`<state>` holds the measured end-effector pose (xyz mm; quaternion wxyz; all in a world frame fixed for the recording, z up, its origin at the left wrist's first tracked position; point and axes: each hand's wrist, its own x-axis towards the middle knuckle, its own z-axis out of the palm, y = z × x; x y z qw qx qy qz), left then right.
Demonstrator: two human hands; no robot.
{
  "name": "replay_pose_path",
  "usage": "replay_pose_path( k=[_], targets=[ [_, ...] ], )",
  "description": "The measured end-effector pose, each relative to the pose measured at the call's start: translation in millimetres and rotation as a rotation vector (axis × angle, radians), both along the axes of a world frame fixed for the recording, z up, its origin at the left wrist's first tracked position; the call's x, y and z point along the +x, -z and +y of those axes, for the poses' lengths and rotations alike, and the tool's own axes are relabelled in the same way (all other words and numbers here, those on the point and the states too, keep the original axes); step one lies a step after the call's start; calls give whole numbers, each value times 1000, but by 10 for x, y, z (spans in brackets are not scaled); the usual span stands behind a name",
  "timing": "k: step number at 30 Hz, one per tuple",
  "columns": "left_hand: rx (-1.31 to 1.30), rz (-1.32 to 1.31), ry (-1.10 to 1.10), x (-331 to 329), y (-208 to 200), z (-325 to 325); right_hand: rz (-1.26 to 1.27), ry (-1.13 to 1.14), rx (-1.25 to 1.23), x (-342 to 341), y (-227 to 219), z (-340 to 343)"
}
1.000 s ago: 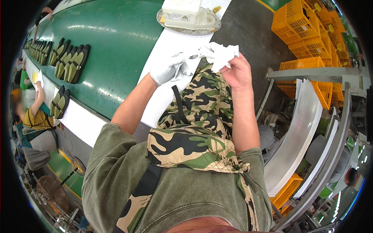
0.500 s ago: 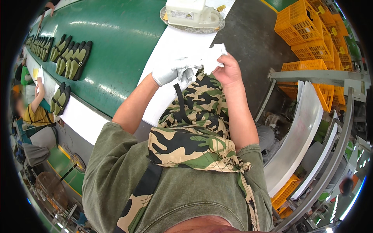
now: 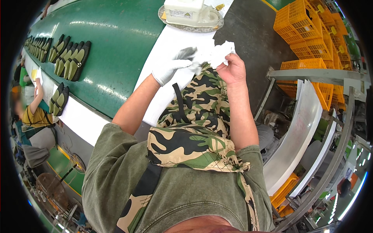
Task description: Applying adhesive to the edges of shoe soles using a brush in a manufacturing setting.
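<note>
My left hand (image 3: 171, 69) wears a white glove with grey on the fingers. Its thumb and fingers stand apart, the fingertips blurred. Bare, my right hand (image 3: 232, 70) pinches a crumpled white cloth piece, apparently a glove (image 3: 220, 54), between thumb and fingers. The near end of this piece hangs toward my left fingertips and is smeared by motion, so whether they touch is unclear. Both hands are in front of me, above the camouflage apron (image 3: 206, 91) and beside the white-covered table edge (image 3: 155, 83).
A whitish plastic container (image 3: 186, 11) stands on a tray (image 3: 211, 29) ahead. Green sandals (image 3: 77, 62) line the green conveyor belt (image 3: 116, 46) at left, with a co-worker (image 3: 37, 110) beyond. Yellow crates (image 3: 297, 27) and a metal rack (image 3: 311, 74) stand at right.
My left fingers have opened and spread from a closed grip on the white glove. My right hand has shifted slightly right, with the glove still in it.
</note>
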<state>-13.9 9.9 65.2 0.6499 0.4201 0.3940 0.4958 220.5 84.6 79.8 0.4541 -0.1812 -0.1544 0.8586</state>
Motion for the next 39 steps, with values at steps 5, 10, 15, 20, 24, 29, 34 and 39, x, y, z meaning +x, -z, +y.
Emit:
replay_pose_path(
  k=[5,10,15,20,24,29,34,39],
  targets=[
    [216,249,-39,65,-295,-55,44,-47,56,-43,-60,-45],
    [419,856,-44,268,-261,-38,106,-81,18,-149,-112,-63],
    [95,239,-100,476,-276,-10,-48,-50,96,-210,-313,-162],
    [-121,82,5,297,-132,70,-222,-26,123,30,-399,-33],
    [-257,-84,65,193,-205,45,-290,-77,164,100,-475,12],
    [-240,32,103,216,-358,0,-473,-153,99,1,-357,-13],
    [-253,185,233,165,-384,-9,-250,-251,21,0,-209,-83],
    [-294,172,234,245,-473,-24,-317,-36,65,24,-235,-40]
  ],
)
